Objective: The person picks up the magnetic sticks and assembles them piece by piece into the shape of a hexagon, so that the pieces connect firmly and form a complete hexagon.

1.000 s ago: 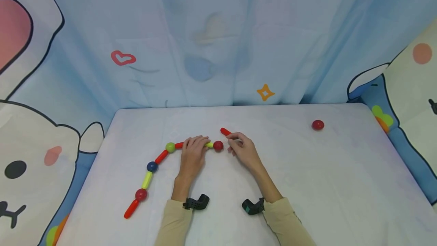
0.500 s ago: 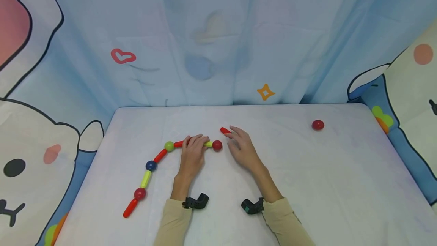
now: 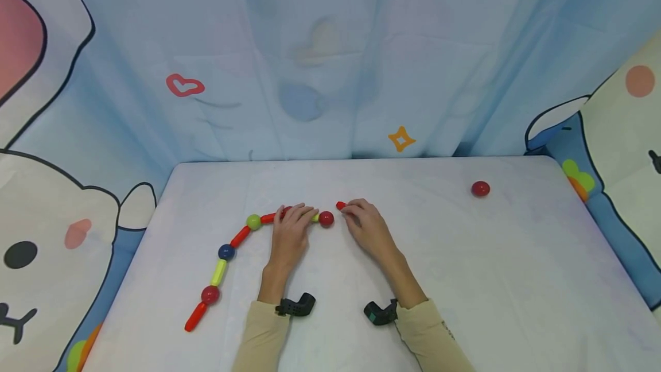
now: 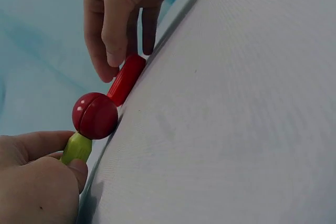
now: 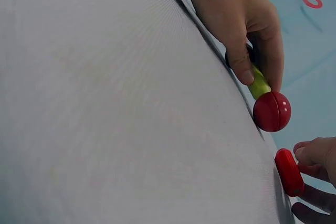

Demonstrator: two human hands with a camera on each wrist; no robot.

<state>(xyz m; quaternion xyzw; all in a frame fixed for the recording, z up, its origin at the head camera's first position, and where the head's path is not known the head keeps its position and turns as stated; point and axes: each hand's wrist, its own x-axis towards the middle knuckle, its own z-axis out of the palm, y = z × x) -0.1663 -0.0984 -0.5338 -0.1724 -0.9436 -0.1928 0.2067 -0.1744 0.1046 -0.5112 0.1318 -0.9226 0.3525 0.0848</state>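
Note:
A chain of coloured toy rods and balls curves over the white tabletop. My left hand (image 3: 290,234) lies over its upper part and pinches a yellow-green rod (image 4: 77,148), whose far end joins a red ball (image 3: 326,219). Under that hand, part of the chain is hidden. My right hand (image 3: 368,233) pinches a loose red rod (image 5: 289,172) between thumb and fingers, just right of the red ball. In the right wrist view a gap separates rod and ball; in the left wrist view they overlap. Lower left, the chain ends in another red rod (image 3: 196,317).
The chain also carries a blue ball (image 3: 226,252) and a green ball (image 3: 253,222). A single red ball (image 3: 481,189) sits at the back right of the white table (image 3: 490,280). A patterned blue curtain (image 3: 330,62) hangs behind the table's far edge.
My right fingers lifted, then came back down onto the loose red rod, which now lies slightly nearer me. The left hand keeps its hold, and the chain has shifted slightly left in view.

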